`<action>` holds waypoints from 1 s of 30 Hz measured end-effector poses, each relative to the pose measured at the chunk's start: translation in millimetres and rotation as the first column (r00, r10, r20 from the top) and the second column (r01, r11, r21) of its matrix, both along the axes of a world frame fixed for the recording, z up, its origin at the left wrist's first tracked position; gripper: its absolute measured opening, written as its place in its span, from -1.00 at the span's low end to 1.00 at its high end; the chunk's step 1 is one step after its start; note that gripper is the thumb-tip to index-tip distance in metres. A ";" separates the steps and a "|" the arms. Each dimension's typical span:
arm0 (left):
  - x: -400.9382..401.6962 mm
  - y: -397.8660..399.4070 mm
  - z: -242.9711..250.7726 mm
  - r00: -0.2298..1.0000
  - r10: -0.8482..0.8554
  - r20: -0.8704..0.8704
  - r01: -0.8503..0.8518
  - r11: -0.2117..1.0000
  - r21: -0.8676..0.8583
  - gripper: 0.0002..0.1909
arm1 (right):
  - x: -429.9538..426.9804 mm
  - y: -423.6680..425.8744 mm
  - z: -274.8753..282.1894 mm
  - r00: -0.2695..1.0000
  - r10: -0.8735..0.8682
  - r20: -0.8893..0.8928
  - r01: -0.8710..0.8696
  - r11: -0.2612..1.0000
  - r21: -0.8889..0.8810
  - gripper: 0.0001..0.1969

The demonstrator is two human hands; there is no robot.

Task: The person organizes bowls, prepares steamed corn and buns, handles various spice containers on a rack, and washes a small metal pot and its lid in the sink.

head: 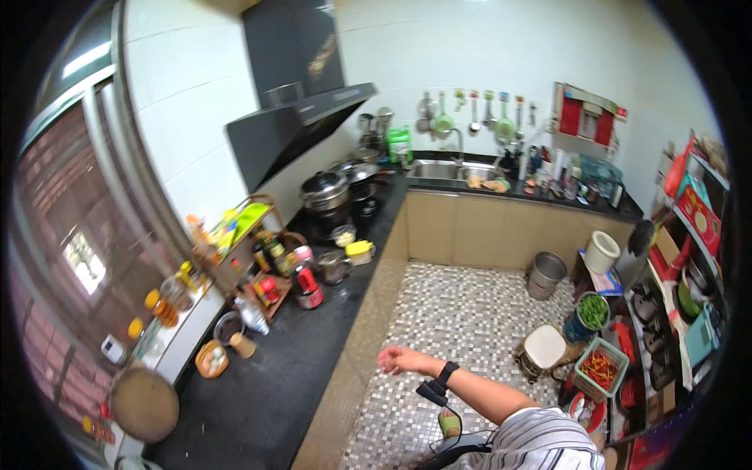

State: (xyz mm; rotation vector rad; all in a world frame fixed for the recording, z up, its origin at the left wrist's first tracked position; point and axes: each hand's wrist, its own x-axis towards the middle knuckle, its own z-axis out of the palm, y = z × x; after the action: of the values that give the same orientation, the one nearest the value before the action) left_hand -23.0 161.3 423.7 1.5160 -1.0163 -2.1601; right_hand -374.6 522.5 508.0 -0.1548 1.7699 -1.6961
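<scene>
My right hand (399, 359) reaches leftward over the tiled floor, near the edge of the black countertop (258, 393). Its fingers are blurred but look loosely spread, with nothing in them. A black band with a small device and cable is on the wrist. My left hand is out of view. On the counter beyond the hand stand a basket of eggs (212, 359), a light brown cup-like object (242, 345), a dark-filled bowl (229, 328), a clear plastic bottle (251, 316), a red container (306, 288), a glass jar (333, 267) and a yellow-lidded container (359, 251).
Pots (325, 191) stand on the stove below a range hood (299, 129). Beyond is a double sink (452, 170). On the right are a metal bin (546, 275), a stool (544, 346), a basket of red peppers (600, 369), a bucket of greens (592, 311) and crowded shelves (667, 329).
</scene>
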 end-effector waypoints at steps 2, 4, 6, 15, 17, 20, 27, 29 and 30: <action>-53.4 47.8 4.4 0.983 -0.182 0.010 0.181 0.983 0.010 -0.55 | -21.4 71.4 7.4 0.984 -0.157 -0.084 0.159 0.987 0.017 -0.70; -116.1 89.6 -16.1 0.916 -0.398 -0.056 0.398 0.917 -0.004 -0.51 | -35.1 136.2 14.8 0.958 -0.231 -0.172 0.233 0.972 -0.008 -0.72; -178.2 134.5 -12.6 0.809 -0.574 -0.122 0.573 0.818 -0.053 -0.47 | -50.1 188.2 13.9 0.956 -0.239 -0.171 0.251 0.967 0.049 -0.73; -279.0 195.9 -31.1 0.793 -0.558 -0.243 0.527 0.829 -0.186 -0.64 | -122.3 259.4 25.0 0.976 -0.171 -0.133 0.184 0.978 0.098 -0.76; -245.1 179.7 -107.4 0.779 -0.339 -0.527 0.335 0.936 -0.107 -0.58 | -124.9 233.7 39.7 0.991 -0.107 -0.083 0.120 0.977 0.177 -0.74; -203.3 147.8 -89.9 0.884 -0.160 -0.439 0.075 0.976 -0.204 -0.66 | -108.5 192.9 34.6 0.997 -0.052 -0.048 0.058 0.989 0.136 -0.73; 28.2 61.2 -115.5 0.951 0.250 -0.184 -0.310 0.745 -0.590 -0.73 | -52.0 23.6 35.3 0.892 0.452 -0.008 -0.450 0.891 0.061 -0.76; 32.0 28.3 -115.2 0.758 0.517 -0.397 -0.581 0.813 -0.050 -0.68 | -27.9 -2.2 47.0 0.864 0.499 -0.066 -0.492 0.865 0.095 -0.75; 32.5 8.8 -114.2 0.736 0.551 -0.394 -0.570 0.818 0.078 -0.68 | -23.1 -8.0 42.5 0.845 0.532 -0.057 -0.525 0.845 0.097 -0.73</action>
State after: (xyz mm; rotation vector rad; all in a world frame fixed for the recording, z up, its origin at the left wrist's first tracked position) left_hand 9.4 170.1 309.5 1.0906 -0.3880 -1.8612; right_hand -397.7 514.5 550.5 -0.6289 1.6470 -1.2289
